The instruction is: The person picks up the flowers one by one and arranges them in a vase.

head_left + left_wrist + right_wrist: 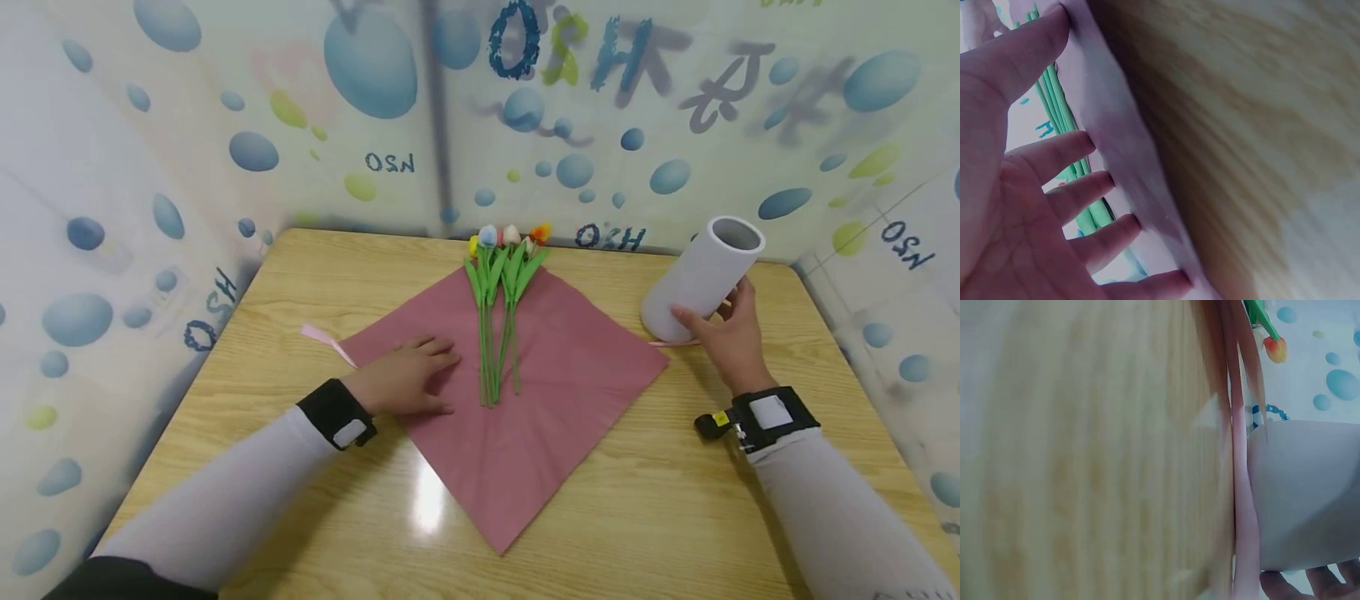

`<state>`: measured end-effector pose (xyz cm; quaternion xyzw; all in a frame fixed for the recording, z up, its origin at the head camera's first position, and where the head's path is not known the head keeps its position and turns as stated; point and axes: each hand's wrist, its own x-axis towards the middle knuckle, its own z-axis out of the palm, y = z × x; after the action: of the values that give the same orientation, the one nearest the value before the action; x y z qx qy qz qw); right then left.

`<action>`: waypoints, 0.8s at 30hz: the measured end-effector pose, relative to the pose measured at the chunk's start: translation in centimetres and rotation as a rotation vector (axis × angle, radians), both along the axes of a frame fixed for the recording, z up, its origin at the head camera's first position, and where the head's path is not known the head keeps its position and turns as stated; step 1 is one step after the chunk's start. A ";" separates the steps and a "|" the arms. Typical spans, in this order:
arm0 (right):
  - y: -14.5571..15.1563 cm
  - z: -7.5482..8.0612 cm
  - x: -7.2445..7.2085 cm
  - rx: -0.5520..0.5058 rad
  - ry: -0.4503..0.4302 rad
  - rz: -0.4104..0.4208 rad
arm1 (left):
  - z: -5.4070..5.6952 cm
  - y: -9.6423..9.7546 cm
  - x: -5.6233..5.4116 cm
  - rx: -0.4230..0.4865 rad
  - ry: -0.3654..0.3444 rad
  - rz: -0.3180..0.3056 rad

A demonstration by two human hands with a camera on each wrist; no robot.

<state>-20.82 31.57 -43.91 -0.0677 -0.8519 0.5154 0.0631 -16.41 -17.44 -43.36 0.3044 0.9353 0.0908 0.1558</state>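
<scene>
My left hand rests on the left part of a dusky-pink sheet of wrapping paper, fingers spread, fingertips touching it in the left wrist view. Just right of that hand, a bunch of artificial tulips lies on the sheet, its colourful heads past the far corner and green stems towards me. At the table's right, my right hand holds a white cylindrical vase low on its side, thumb in front and fingers round the right. The right wrist view shows the vase's lower wall and fingertips beneath it.
A pale pink ribbon pokes out from the sheet's left corner; more ribbon runs beside the vase's base. All lies on a wooden table. A patterned curtain with blue dots and letters hangs behind and at both sides.
</scene>
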 end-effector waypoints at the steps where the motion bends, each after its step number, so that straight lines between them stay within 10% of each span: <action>1: -0.1 0.0 0.2 0.002 -0.001 0.003 | 0.0 -0.2 0.0 0.002 0.003 -0.001; 24: -1.0 -0.1 4.0 0.007 0.049 0.110 | -0.1 -3.1 0.5 0.027 0.035 0.044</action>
<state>-16.81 30.59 -44.05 -0.0078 -0.8544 0.5165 0.0559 -15.93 -20.50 -43.47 0.2871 0.9431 0.1014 0.1335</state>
